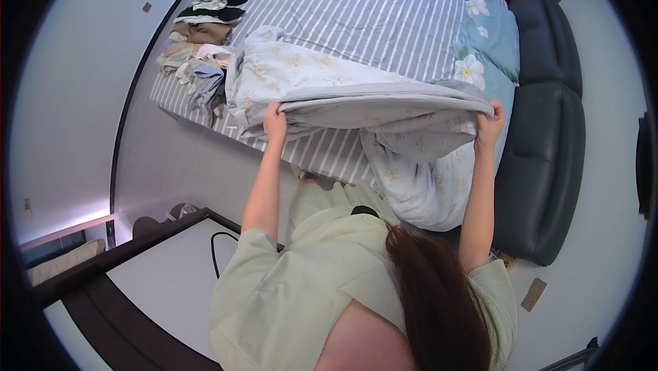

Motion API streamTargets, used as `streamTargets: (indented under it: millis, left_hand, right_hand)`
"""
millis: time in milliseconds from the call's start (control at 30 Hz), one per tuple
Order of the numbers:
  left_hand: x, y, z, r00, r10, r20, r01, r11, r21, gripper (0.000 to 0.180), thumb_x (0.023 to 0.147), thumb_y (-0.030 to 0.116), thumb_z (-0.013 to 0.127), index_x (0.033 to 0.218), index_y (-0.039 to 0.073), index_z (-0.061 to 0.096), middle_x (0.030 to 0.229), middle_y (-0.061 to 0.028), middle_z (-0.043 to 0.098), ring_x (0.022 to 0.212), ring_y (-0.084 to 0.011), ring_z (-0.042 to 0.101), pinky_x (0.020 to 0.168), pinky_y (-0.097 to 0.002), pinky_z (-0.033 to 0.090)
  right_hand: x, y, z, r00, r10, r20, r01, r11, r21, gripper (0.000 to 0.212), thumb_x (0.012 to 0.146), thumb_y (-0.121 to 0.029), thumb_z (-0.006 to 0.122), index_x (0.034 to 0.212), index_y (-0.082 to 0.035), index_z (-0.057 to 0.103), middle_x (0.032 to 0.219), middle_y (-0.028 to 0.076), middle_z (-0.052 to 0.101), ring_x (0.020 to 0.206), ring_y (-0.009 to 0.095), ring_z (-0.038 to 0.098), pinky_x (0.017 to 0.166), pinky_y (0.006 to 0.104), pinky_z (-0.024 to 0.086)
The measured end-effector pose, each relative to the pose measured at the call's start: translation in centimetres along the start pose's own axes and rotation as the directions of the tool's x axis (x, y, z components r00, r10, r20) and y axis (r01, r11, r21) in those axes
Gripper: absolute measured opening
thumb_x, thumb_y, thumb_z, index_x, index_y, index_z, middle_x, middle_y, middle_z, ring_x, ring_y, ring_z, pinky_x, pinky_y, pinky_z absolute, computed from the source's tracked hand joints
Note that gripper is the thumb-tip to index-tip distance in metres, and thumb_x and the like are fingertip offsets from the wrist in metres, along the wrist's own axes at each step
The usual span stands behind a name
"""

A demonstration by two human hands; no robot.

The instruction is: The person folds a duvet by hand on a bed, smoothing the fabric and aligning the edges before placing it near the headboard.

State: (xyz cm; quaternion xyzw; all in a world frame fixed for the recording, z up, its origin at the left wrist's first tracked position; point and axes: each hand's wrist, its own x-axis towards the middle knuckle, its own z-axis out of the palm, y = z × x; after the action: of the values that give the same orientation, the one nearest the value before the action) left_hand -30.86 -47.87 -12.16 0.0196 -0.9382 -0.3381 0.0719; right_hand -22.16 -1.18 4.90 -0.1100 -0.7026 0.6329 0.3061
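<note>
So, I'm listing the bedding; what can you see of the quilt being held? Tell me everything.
The quilt looks soft and padded: white with small tan floral sprigs on one face, plain grey on the other. A grey edge runs between the person's left grip and right grip, both closed on it. The rest lies loosely bunched on the striped bed, with one part seeming to spill over the near edge. Its left end lies beside a clothes pile.

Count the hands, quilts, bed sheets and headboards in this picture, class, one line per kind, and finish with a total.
Hands, the bare left hand and the bare right hand: 2
White-and-grey floral fabric quilt: 1
Grey-and-white striped cloth bed sheet: 1
Black padded headboard: 1
Total: 5
</note>
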Motion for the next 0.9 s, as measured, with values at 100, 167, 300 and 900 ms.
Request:
streamTargets:
  millis: [100,167,300,900]
  left_hand:
    - [0.7,0.5,-3.2,0.996,-0.067,-0.062,0.009,0.747,-0.665,0.024,0.073,0.003,0.04,0.087,-0.003,0.06,0.075,-0.0071,0.061,0.07,-0.0122,0.053,0.069,-0.0255,0.04]
    - [0.9,2.9,-8.7,0.998,-0.03,0.049,0.056,0.713,-0.699,0.021,0.074,0.006,0.043,0.081,-0.004,0.06,0.074,-0.003,0.059,0.07,-0.0075,0.049,0.064,-0.0222,0.039]
    - [1.7,8.6,-18.8,0.928,0.314,-0.201,-0.365,0.659,-0.658,0.018,0.068,0.006,0.046,0.072,-0.007,0.057,0.064,-0.0051,0.056,0.059,-0.0107,0.049,0.055,-0.0227,0.037]
    - [11.4,8.0,-16.3,0.476,0.793,0.381,-0.736,0.596,-0.321,0.021,0.066,0.011,0.055,0.087,0.008,0.059,0.083,-0.0058,0.056,0.073,-0.0264,0.057,0.059,-0.0353,0.045]
  right_hand:
    - [0.2,0.9,-1.2,1.0,0.001,0.022,0.0,1.0,-0.022,0.025,0.064,0.005,0.065,0.08,-0.008,0.05,0.079,-0.003,0.05,0.075,0.006,0.046,0.071,0.0201,0.038]
    - [0.5,1.7,-2.2,1.0,0.008,-0.025,-0.009,1.0,-0.008,0.025,0.065,0.005,0.065,0.08,-0.008,0.05,0.078,-0.003,0.05,0.074,0.007,0.047,0.071,0.0204,0.038]
    - [1.4,0.9,-0.4,0.995,0.01,-0.103,-0.002,0.997,0.078,0.022,0.068,0.004,0.066,0.08,-0.006,0.051,0.078,-0.002,0.053,0.073,0.007,0.048,0.07,0.021,0.039]
    - [-4.4,-3.1,28.6,0.686,-0.039,0.727,0.486,0.768,-0.417,0.062,0.064,-0.014,0.058,0.123,-0.008,0.043,0.12,0.014,0.046,0.116,0.03,0.039,0.105,0.0458,0.019]
